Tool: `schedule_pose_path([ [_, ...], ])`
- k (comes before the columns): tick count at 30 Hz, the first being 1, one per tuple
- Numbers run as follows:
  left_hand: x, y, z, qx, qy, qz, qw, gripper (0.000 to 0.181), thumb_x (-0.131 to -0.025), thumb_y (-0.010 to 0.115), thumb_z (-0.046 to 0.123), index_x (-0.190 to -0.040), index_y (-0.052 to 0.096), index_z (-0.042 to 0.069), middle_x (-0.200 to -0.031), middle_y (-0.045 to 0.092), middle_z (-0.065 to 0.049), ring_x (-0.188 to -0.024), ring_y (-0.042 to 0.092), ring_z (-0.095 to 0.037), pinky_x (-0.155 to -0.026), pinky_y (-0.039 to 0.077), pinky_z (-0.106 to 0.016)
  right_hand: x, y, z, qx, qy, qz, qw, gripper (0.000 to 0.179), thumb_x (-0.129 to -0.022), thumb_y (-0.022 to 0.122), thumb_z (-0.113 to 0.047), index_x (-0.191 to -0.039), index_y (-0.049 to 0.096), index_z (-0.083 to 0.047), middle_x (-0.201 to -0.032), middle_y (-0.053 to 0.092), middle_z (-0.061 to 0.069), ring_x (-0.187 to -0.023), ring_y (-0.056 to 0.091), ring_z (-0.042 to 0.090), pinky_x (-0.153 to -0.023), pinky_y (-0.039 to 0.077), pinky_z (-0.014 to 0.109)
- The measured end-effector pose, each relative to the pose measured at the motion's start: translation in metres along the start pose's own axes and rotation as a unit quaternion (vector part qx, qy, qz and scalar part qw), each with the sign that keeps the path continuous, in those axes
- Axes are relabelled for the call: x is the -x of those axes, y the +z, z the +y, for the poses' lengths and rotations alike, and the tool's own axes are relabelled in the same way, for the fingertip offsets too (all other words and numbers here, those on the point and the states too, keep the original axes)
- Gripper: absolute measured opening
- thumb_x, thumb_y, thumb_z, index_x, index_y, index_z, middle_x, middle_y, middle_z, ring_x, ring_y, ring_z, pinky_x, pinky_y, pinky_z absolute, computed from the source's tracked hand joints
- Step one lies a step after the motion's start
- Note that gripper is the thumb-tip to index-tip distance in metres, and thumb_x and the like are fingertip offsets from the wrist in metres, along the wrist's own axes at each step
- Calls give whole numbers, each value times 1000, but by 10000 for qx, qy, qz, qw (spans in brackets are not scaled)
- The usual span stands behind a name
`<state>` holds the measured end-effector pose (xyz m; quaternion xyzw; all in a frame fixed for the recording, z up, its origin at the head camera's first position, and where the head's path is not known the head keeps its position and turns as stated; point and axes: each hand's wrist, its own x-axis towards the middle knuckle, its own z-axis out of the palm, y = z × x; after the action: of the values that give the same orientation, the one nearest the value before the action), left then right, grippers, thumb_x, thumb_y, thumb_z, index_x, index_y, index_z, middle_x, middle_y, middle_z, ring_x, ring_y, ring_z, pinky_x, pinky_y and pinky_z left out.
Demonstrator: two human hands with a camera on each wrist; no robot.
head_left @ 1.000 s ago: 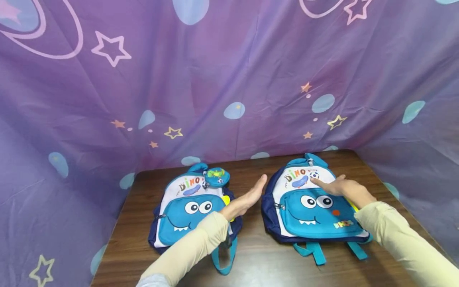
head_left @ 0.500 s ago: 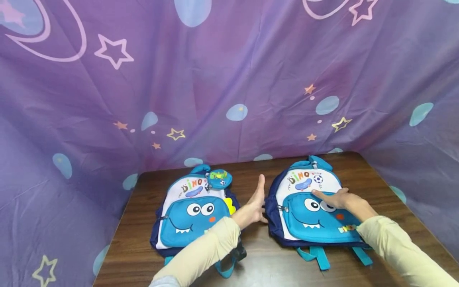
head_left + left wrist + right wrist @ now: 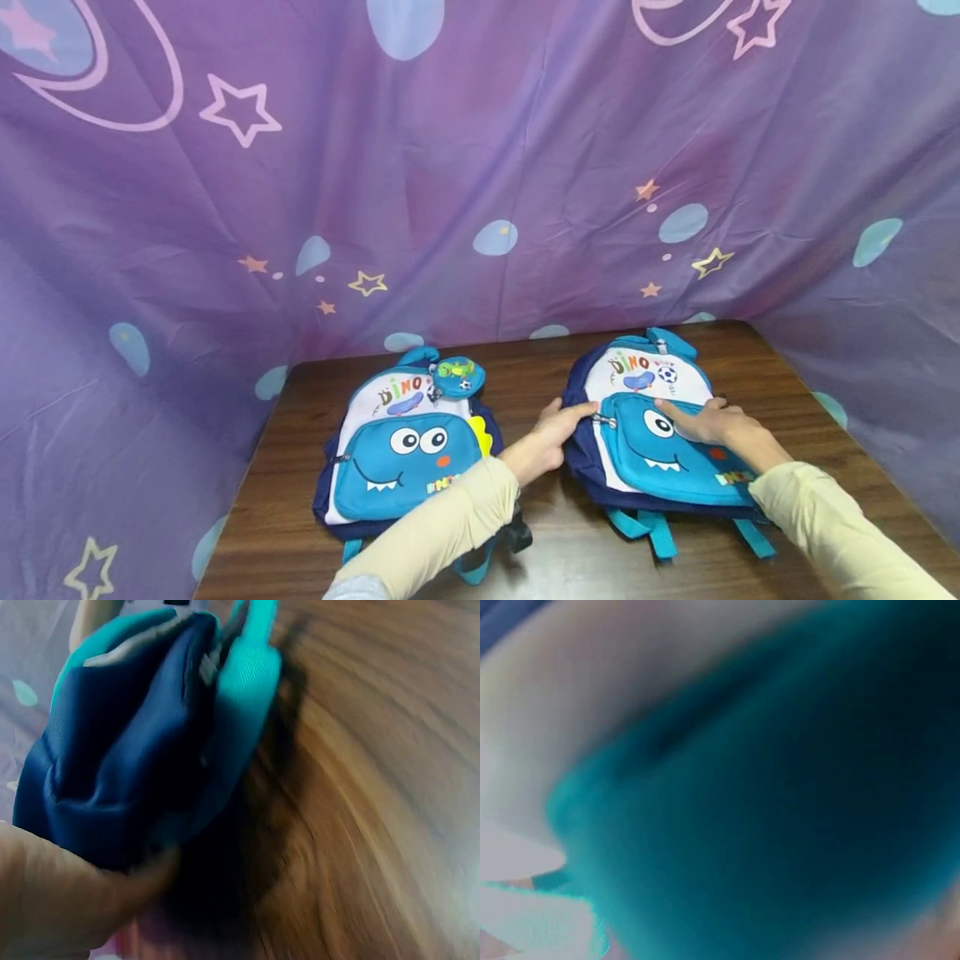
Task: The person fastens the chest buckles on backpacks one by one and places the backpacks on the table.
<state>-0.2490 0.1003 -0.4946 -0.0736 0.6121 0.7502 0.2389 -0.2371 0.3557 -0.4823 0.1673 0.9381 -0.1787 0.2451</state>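
A child's blue-and-white dinosaur backpack (image 3: 633, 450) lies face up on the right half of the table. At its navy left side, my left hand (image 3: 546, 442) grips the edge, thumb over the front by the pocket zipper. My right hand (image 3: 712, 427) holds the opposite side with its thumb across the teal pocket, over one printed eye; its other fingers are mostly hidden. The left wrist view shows the folded navy side panel (image 3: 112, 742) and a teal strap (image 3: 247, 682) close to my fingers. Blurred teal pocket fabric (image 3: 727, 840) fills the right wrist view.
A matching backpack (image 3: 408, 479) lies to the left, partly under my left sleeve, with a small round teal pouch (image 3: 459, 377) at its top. The wooden table (image 3: 517, 371) ends against a purple patterned curtain (image 3: 450, 167) at the back.
My left hand has come right, from an upright flat pose between the backpacks to gripping the right one's left side. My right thumb has moved down onto the pocket. The bag has shifted slightly.
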Motion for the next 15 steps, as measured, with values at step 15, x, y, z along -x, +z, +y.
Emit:
schedule_pose_path([
  [15,36,52,83,944,658,-578,9917,26,-102,54,22,-125,59,13,-117,71,-17,-95,68,-20,-92,56,-44,29,-58,0,-289,-1004,-104,9945,118,-93,7,-77,-142,-5,29,-142,10,57,-125,36,68,-89,50,62],
])
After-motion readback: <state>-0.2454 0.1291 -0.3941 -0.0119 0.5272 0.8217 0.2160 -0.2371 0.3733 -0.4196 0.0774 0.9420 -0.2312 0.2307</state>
